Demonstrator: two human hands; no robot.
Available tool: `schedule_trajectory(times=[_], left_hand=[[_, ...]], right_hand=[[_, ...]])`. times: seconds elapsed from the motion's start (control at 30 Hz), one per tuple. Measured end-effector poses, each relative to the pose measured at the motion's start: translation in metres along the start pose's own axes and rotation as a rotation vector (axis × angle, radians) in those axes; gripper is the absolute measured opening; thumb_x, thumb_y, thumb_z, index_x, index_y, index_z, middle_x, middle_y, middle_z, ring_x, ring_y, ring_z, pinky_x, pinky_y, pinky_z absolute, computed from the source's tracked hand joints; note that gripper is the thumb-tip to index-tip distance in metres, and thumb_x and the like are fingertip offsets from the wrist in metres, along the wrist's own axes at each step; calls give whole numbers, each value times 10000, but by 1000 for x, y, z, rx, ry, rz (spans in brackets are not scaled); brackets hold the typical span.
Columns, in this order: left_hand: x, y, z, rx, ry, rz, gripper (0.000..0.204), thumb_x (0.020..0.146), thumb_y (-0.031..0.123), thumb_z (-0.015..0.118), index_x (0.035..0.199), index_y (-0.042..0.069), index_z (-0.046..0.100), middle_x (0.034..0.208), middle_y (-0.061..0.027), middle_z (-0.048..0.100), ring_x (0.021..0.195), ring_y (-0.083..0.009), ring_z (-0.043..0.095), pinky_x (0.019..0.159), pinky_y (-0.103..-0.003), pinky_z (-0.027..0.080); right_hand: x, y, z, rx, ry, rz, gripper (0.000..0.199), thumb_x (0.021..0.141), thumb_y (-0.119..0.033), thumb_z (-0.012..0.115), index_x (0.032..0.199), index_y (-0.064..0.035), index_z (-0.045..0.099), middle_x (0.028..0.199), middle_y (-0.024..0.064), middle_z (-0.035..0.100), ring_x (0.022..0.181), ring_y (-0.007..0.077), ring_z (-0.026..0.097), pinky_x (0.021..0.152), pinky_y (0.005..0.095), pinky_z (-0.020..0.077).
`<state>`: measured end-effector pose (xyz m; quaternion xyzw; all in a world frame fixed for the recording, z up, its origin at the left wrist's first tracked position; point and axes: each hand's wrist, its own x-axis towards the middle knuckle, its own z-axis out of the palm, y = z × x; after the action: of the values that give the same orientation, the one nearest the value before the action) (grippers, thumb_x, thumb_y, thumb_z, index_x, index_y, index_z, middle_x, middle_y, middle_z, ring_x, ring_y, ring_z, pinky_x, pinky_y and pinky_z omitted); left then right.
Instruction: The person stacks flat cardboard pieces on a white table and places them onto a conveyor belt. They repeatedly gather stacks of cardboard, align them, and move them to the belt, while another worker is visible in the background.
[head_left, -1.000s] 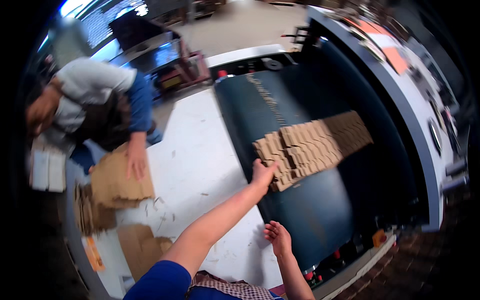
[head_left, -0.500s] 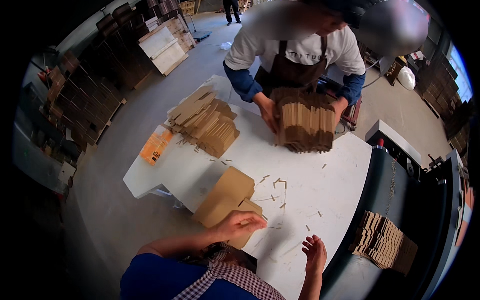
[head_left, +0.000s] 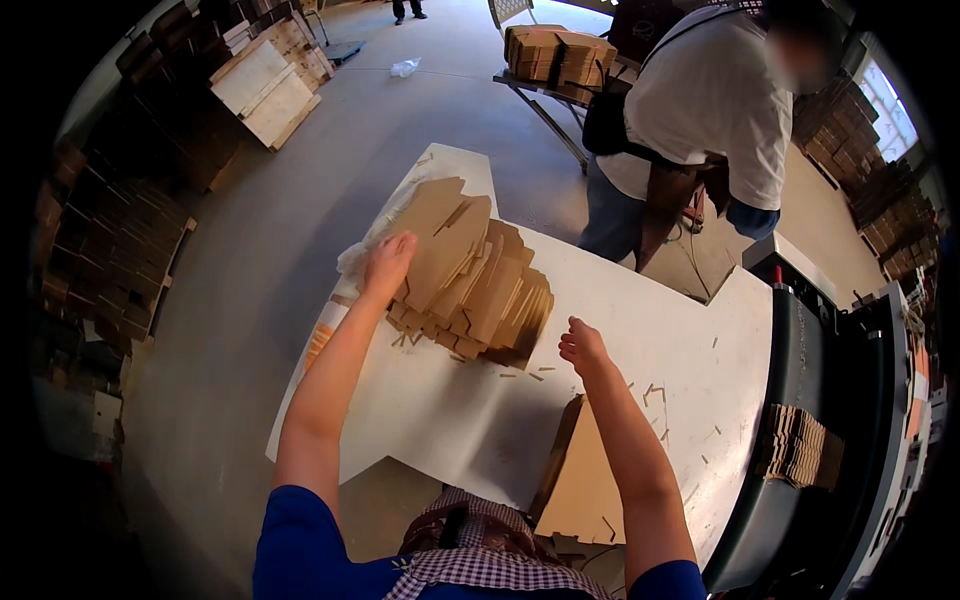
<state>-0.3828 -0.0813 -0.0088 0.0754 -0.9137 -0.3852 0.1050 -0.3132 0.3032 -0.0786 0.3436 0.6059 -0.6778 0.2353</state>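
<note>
A leaning pile of flat brown die-cut cardboard sheets (head_left: 470, 285) lies across the left part of the white table (head_left: 640, 300). At the pile's left edge is my left hand (head_left: 389, 266), its fingers stretched out over the cardboard; whether it presses on it I cannot tell. My right hand (head_left: 583, 346) hovers to the right of the pile, apart from it, with loosely bent fingers and nothing in them. Below my right forearm, a brown cardboard stack (head_left: 583, 478) sits at the table's near edge, partly covered by the arm.
Small cardboard scraps (head_left: 655, 393) litter the tabletop. At the right, a dark-roller machine (head_left: 790, 370) carries a row of cardboard pieces (head_left: 800, 445). A co-worker (head_left: 700, 100) bends beyond the table, beside a stand with cardboard bundles (head_left: 560, 55). An orange printed sheet (head_left: 318, 345) lies left.
Both my hands have reached forward, the left to the cardboard pile. The co-worker has turned away, and the bundle they held has left the table. My view has shifted.
</note>
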Motion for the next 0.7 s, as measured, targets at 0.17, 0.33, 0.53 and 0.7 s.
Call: schedule_trajectory(times=[0.17,0.33,0.53,0.7], left_hand=[[-3,-15,36,274,-111,-21,569,919,599,504,1361,247,563,1385,-125,521,1237,-393,463,1004,-541,393],[-19,-9,32,477,-84,45,576,915,615,500,1400,305,516,1413,-136,453,1249,-386,426,972,-625,363],[-16,-11,30,386,-39,81,546,924,590,507,1373,280,539,1369,-160,501,1172,-425,482,957,-601,396],[-55,11,-3,133,-119,141,507,955,529,511,1348,211,546,1271,-209,570,1104,-477,510,966,-530,423]], right_hand=[[27,28,64,-60,222,104,943,745,-782,628,1275,-5,558,1109,114,617,954,258,595,769,447,495],[-1,18,98,335,-218,-157,843,821,-652,664,1405,-84,449,1372,94,517,1277,242,493,987,399,460],[-40,6,114,341,-274,-295,663,852,-295,745,1386,-67,426,1277,76,577,1160,205,567,984,345,468],[-126,-24,111,179,-175,-341,553,826,-214,739,1275,-1,498,1138,79,630,1063,177,592,933,329,474]])
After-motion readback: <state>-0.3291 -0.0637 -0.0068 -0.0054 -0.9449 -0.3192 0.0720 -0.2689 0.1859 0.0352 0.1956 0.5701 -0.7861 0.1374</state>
